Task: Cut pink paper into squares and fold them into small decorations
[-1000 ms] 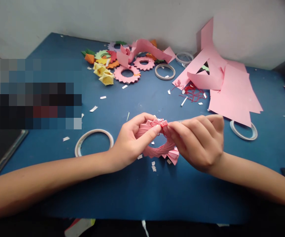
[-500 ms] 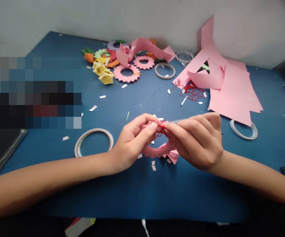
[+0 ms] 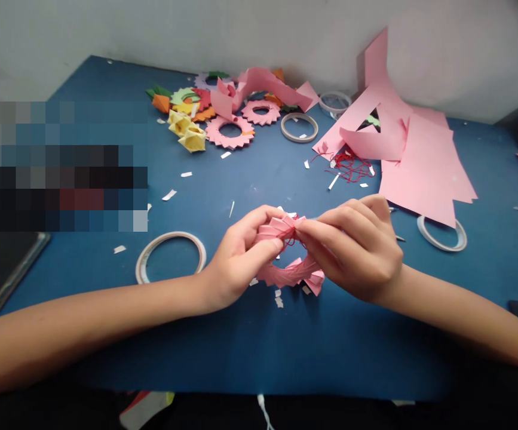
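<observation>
A folded pink paper ring (image 3: 281, 275) stands near the middle of the blue table. My left hand (image 3: 241, 257) grips its upper left rim, the thumb on the front and the fingers behind. Red thread (image 3: 291, 239) is wound around the top of the ring, with a small loop hanging inside the opening. My right hand (image 3: 357, 239) pinches at this thread on the ring's upper right, thumb and forefinger pressed together. Its fingers hide part of the ring's right side.
Pink paper sheets (image 3: 429, 161) and a red thread tangle (image 3: 352, 166) lie at the back right. Pink folded rings (image 3: 230, 143) and yellow paper pieces (image 3: 191, 140) are behind. Tape rolls (image 3: 138, 263) and paper scraps dot the table. A dark flat object (image 3: 3, 280) lies left.
My left thumb has slid down off the red thread, showing more of the ring's folded top. My right hand has risen slightly and still pinches at the thread.
</observation>
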`<state>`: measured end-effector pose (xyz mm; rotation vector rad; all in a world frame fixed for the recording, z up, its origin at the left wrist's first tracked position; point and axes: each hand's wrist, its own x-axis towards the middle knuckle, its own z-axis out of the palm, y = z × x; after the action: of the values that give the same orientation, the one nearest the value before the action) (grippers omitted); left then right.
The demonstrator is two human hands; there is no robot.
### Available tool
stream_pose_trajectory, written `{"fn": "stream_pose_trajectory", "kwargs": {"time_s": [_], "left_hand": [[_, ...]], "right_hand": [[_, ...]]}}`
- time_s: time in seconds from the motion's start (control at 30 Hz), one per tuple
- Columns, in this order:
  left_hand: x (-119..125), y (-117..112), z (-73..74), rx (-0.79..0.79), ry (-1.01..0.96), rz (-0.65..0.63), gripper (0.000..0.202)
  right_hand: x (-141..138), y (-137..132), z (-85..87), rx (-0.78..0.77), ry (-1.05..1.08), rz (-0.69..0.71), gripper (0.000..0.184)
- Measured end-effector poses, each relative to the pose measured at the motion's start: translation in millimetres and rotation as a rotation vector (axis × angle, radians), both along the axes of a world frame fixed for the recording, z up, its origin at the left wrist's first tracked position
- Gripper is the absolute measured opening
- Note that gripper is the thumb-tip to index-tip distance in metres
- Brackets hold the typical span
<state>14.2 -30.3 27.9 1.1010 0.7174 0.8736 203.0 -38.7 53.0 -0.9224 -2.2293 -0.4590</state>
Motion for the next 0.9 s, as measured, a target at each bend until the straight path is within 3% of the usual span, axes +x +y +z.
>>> {"fn": "stream_pose_trajectory", "kwargs": {"time_s": [0.13,0.27,0.47,0.67,0.9], "left_hand": [[1,0,3.1,-0.003,-0.025,0.001,0.018],[4,-3,10.2,-0.031,-0.051,-0.007,0.016],[3,-5,13.1,-0.021,0.0,-0.017,0.015],[4,-5,12.2,0.05,-0.044,-0.046,0.011],[5,-8,14.1,0.032,0.005,-0.033,0.018]], "right_hand": [[3,3,2.7,0.033,-0.006,0.056,0.012],[6,-2,5.0,0.314,-0.302,0.173,0.017],[0,-15,5.0,0.431,-0.496,0.043,0.018],[5,-6,8.4,0.665,-0.556,0.132,0.013],[8,5,3.6,0.674,-0.525,0.225,0.017]]}}
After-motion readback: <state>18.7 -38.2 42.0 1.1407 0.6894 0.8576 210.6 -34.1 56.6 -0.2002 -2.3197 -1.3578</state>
